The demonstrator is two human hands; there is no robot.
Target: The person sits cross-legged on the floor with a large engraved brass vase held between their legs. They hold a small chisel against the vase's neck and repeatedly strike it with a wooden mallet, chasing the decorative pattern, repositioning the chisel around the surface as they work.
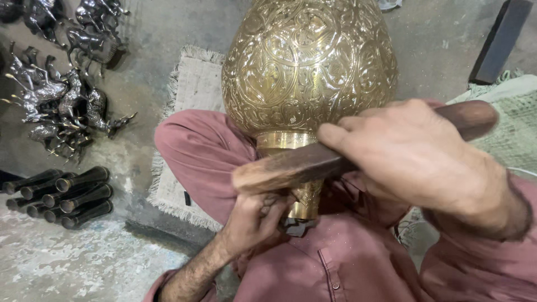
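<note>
Engraving already covers the brass vase [309, 61] lying across your lap — your right hand [417, 159] has its grip closed on the wooden mallet [296, 165], your left hand [254, 221] pinches a small tool, barely visible, at the neck, which looks unfinished.

Single head view — looks steeply down, close on lap.

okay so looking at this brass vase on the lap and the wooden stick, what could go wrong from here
The left hand grips low at the neck of the brass vase, right beneath the wooden mallet that the right hand holds; a stray blow might hit those fingers. The vase rests on the lap with its heavy body overhanging, so it could tip or roll. A misplaced strike may dent the engraved surface.
</note>
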